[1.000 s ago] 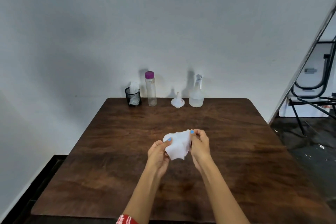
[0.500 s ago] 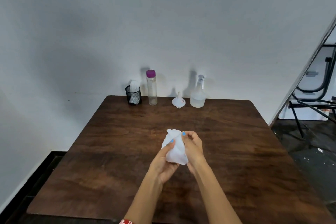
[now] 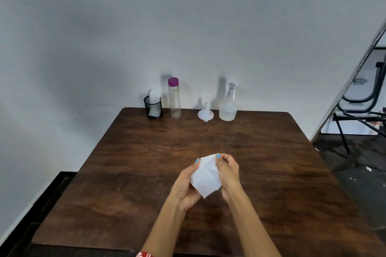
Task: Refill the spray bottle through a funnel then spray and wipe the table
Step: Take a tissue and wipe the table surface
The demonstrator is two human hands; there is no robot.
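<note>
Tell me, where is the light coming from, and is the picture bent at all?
Head view: shadows of the bottle and spray bottle fall up-left on the wall, so light comes from the right; wide-angle lens splays the table edges; no glare.

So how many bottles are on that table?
2, both upright at the far edge by the wall. The tall clear bottle with the purple cap stands beside the black mesh cup; the spray bottle stands right of the white funnel. None seem hidden.

The wipe [image 3: 205, 175] was white, the table [image 3: 146, 173] dark brown woodgrain; behind, the bottle's cap [image 3: 173, 81] was purple, the mesh cup [image 3: 153, 107] black.
</note>
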